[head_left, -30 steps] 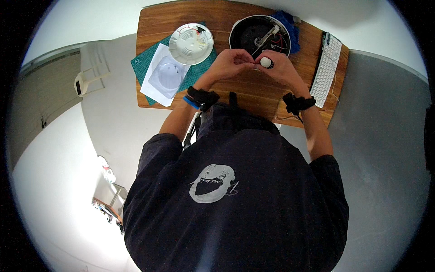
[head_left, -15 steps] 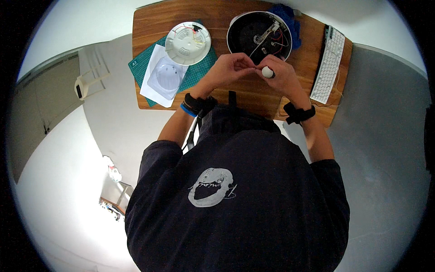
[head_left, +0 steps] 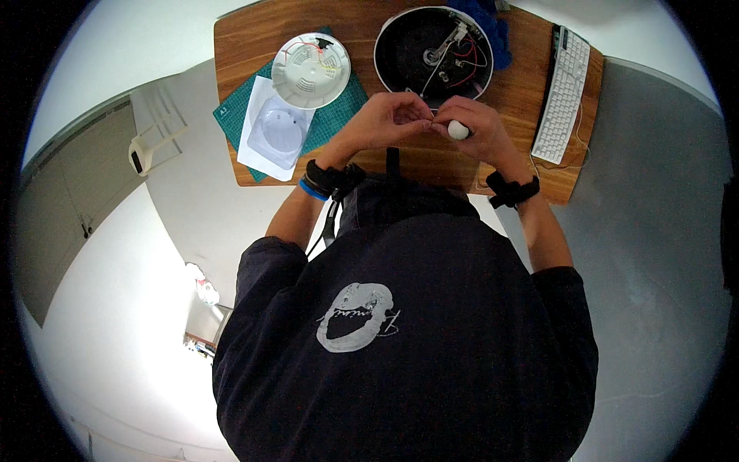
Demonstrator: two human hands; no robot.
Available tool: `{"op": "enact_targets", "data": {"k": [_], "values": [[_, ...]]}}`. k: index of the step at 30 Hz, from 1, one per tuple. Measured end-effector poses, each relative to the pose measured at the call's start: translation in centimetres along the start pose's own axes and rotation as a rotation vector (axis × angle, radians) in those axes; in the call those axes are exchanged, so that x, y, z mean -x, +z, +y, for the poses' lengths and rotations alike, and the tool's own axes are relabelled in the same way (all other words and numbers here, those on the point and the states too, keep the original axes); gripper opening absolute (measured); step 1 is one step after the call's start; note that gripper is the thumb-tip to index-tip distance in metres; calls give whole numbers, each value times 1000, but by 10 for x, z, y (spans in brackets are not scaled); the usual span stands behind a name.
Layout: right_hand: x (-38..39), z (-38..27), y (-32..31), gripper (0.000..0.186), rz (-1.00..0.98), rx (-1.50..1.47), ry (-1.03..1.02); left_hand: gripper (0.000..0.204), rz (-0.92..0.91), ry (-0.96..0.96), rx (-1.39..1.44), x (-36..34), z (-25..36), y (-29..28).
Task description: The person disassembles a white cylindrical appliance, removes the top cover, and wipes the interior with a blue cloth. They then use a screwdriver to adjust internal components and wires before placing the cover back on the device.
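My right hand (head_left: 476,127) is closed around a tool with a white, rounded handle end (head_left: 458,130); its tip is hidden. Its fingertips meet those of my left hand (head_left: 389,122), which pinches something too small to make out. Both hands hover at the near rim of a round, black-lined housing (head_left: 400,65) with a pale edge. Inside that housing lie red and white wires (head_left: 471,54), a metal bracket and small fittings. Off to the left rests a white, slotted round cover (head_left: 296,81) with a red wire and a small black part on it.
Under the cover lie a green cutting mat (head_left: 331,127), a white sheet (head_left: 254,146) and a clear plastic tray (head_left: 279,135). A white keyboard (head_left: 562,100) stands at the right of the wooden table (head_left: 358,23). Blue cloth (head_left: 499,38) is bunched behind the housing.
The table and its things sit slightly higher and further left in view. My fingertips stay together, and the right hand keeps its grip on the tool.
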State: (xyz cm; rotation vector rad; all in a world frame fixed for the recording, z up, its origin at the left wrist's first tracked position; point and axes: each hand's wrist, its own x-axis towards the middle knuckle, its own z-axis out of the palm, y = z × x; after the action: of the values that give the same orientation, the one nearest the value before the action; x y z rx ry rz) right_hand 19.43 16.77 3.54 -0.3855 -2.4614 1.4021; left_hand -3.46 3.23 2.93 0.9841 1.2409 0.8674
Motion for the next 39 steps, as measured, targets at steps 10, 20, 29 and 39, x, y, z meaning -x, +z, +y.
{"op": "enact_targets", "data": {"k": [10,20,29,39], "values": [[-6,-1,4,17,69,-9,42,20,77,84,-132,3,15,-3],[-10,2,5,20,84,-49,-10,18,102,6,5,7,1,-11],[-3,2,10,21,101,-39,109,16,439,-64,-106,35,-34,-55],[-9,1,16,29,20,7,39,16,877,-175,-320,46,-134,-95]]}}
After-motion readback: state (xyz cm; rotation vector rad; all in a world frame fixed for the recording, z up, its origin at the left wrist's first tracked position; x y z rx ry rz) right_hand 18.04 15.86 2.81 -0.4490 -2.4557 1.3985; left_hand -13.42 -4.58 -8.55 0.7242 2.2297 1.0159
